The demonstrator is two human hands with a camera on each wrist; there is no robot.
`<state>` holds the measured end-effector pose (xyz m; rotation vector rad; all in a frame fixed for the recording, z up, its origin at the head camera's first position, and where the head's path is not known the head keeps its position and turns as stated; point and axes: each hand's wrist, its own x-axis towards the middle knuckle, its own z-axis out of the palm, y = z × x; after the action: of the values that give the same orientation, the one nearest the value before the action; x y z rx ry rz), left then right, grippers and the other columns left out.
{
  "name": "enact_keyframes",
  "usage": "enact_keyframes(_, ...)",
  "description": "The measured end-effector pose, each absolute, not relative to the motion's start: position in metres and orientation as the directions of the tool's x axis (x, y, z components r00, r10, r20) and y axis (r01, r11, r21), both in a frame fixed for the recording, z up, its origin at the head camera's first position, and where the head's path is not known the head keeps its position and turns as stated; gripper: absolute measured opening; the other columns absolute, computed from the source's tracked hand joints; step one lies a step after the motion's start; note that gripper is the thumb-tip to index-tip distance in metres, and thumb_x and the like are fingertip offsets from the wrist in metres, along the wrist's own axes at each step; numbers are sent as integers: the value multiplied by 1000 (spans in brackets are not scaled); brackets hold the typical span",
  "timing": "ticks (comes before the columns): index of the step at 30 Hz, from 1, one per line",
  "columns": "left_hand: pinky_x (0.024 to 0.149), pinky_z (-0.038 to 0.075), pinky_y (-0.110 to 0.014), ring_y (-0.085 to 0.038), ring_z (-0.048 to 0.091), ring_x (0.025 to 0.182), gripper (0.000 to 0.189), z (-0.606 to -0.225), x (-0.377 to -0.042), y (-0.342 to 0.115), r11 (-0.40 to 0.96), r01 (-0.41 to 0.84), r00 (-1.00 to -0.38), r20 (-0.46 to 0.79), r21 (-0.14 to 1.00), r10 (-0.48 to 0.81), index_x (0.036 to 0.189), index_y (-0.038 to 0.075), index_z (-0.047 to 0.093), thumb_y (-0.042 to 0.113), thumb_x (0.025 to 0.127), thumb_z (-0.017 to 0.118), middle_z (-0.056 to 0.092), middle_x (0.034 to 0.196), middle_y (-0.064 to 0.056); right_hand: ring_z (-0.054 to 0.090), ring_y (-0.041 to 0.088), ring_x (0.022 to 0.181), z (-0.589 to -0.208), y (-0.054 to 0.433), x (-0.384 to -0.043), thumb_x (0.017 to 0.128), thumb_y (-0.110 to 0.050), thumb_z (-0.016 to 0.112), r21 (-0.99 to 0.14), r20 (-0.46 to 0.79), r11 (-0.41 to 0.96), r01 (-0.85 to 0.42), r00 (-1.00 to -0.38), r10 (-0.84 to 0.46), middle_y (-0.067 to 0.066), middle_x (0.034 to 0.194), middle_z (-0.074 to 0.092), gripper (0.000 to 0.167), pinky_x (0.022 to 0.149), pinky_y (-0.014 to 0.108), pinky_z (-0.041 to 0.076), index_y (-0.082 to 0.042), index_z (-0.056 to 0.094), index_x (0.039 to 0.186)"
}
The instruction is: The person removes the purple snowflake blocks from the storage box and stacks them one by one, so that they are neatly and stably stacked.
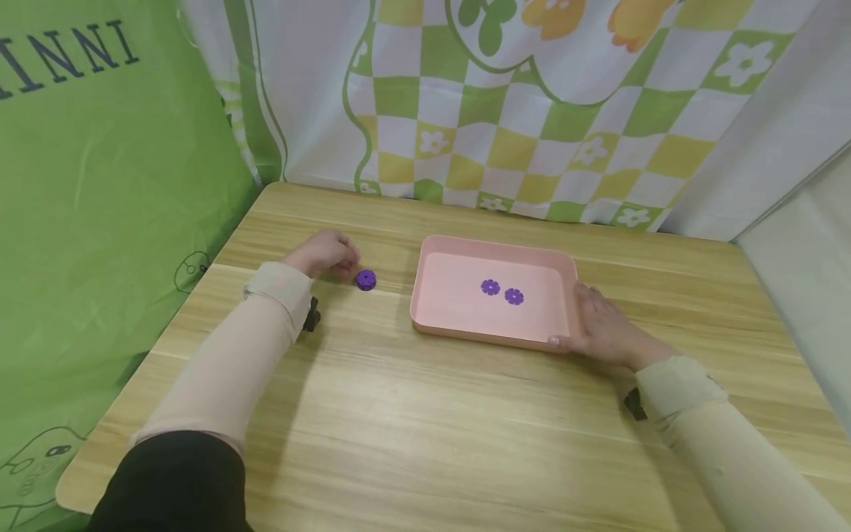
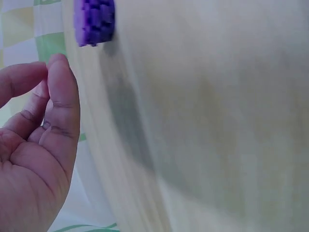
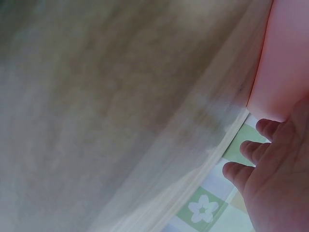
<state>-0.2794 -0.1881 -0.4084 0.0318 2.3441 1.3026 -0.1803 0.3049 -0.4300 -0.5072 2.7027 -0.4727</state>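
A small stack of purple flower-shaped discs [image 1: 366, 280] stands on the wooden table, left of a shallow pink tray [image 1: 425, 321]. Just beside that stack is my left hand [image 1: 326, 253], fingers loosely bent. In the left wrist view the stack's notched purple side [image 2: 95, 21] shows beyond the fingertips, with nothing visible between thumb and fingers. Two purple discs, one on the left [image 1: 490, 287] and one on the right [image 1: 514, 296], lie flat inside the tray. My right hand [image 1: 608, 331] rests against the tray's right front corner, thumb along the front rim, other fingers along the right side.
The wooden table [image 1: 399, 428] extends toward me and to both sides. A checked, flower-printed curtain [image 1: 505, 140] hangs along its back edge, and green fabric [image 1: 113, 199] hangs at the left. White fabric [image 1: 811, 295] borders the right side.
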Motion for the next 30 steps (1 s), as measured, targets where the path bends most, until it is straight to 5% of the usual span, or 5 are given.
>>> enact_keyframes(9, 84, 61, -32, -15, 63, 78, 10, -399, -288, -169, 532, -139, -924, -303, 835, 234, 102, -8, 61, 1, 102, 56, 63, 95, -13, 3, 63, 145, -430, 305, -180, 95, -59, 64, -370, -265, 881, -296, -875, -406, 45, 159, -4, 121, 120, 68, 6, 20, -9, 152)
enact_keyframes(19, 78, 61, -27, -14, 62, 75, 17, -388, -288, -146, 500, -124, -929, -277, 857, 244, 112, -13, 60, -1, 100, 57, 63, 97, -15, 2, 62, 146, -431, 305, -181, 95, -59, 64, -383, -264, 877, -289, -876, -404, 44, 159, -5, 121, 120, 68, 4, 19, -9, 153)
enact_keyframes(30, 84, 60, -29, -16, 62, 82, 23, -376, -289, -120, 462, -111, -919, -268, 880, 290, 119, -13, 59, 0, 101, 57, 62, 113, -24, 2, 62, 146, -431, 305, -180, 96, -56, 65, -390, -251, 872, -297, -876, -411, 44, 159, -4, 119, 120, 68, 4, 20, -7, 152)
